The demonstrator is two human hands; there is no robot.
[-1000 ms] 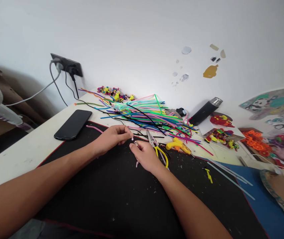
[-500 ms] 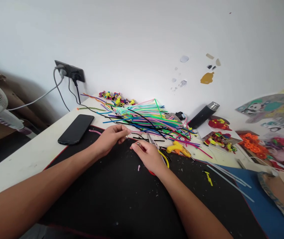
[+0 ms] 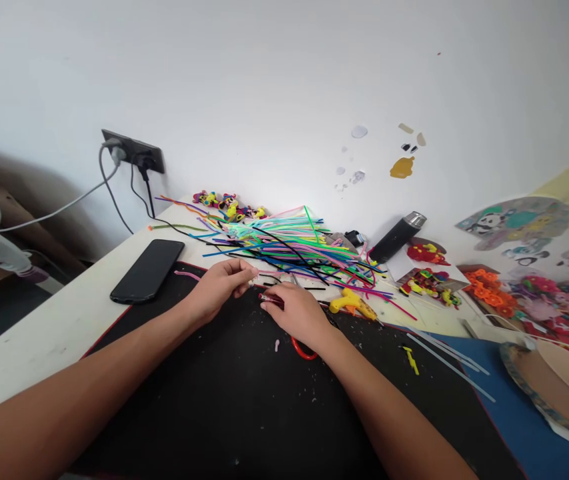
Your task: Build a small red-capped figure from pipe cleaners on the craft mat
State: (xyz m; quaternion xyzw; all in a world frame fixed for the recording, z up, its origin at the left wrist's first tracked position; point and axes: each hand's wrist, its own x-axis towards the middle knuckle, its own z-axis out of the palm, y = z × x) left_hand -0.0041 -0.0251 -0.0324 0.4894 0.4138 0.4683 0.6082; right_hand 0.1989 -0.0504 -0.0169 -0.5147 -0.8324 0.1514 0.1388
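My left hand is raised over the back of the black mat, thumb and forefinger pinched on a tiny pale piece too small to name. Just to its right, my right hand is closed, its fingers curled round a small dark reddish thing that they mostly hide. A red handle loop shows below the right palm; what it belongs to is covered by the hand. On the mat close by lies a short pink bit. Behind both hands spreads a heap of coloured pipe cleaners.
A black phone lies at left. Beyond my right hand are a yellow glue gun, a black flask and pale glue sticks. A yellow piece rests on the mat; a round basket stands at far right.
My right hand has turned over slightly, and its fingers now cover the small metal tip seen before. The yellow handle near it is hidden now. The whole view has shifted a little.
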